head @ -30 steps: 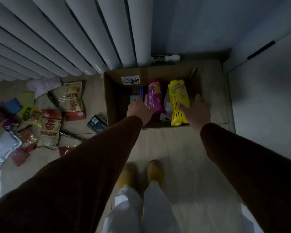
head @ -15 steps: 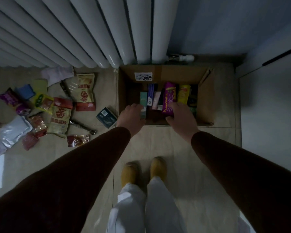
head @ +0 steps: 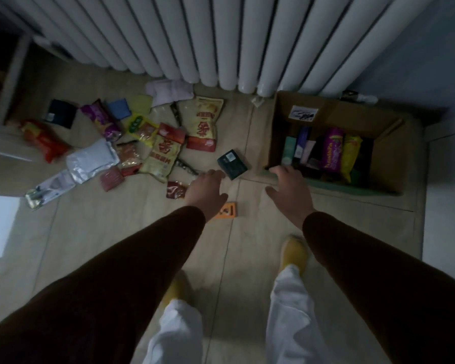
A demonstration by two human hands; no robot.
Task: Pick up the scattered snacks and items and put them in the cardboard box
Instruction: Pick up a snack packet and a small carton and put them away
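Observation:
The open cardboard box (head: 386, 158) stands on the floor at the right, under the radiator. Inside it stand a purple packet (head: 332, 148), a yellow packet (head: 350, 156) and several slim boxes. My left hand (head: 206, 194) hovers open over the floor, just left of a dark small box (head: 232, 164) and above a small red packet (head: 174, 190). An orange card (head: 227, 210) lies half under that hand. My right hand (head: 289, 190) is open and empty at the box's near left corner. Many snack packets lie scattered to the left, among them two yellow-and-red bags (head: 205, 122).
A white radiator (head: 195, 35) runs along the back. A silver pouch (head: 90, 160), a red packet (head: 46, 141) and a white cloth (head: 170, 91) lie among the scatter. My yellow shoes (head: 293, 254) stand on bare floor tiles. A white cabinet (head: 447, 193) is at the right.
Both hands have left the box and are empty. The view has swung left. My left hand has moved out over the floor toward the dark small box.

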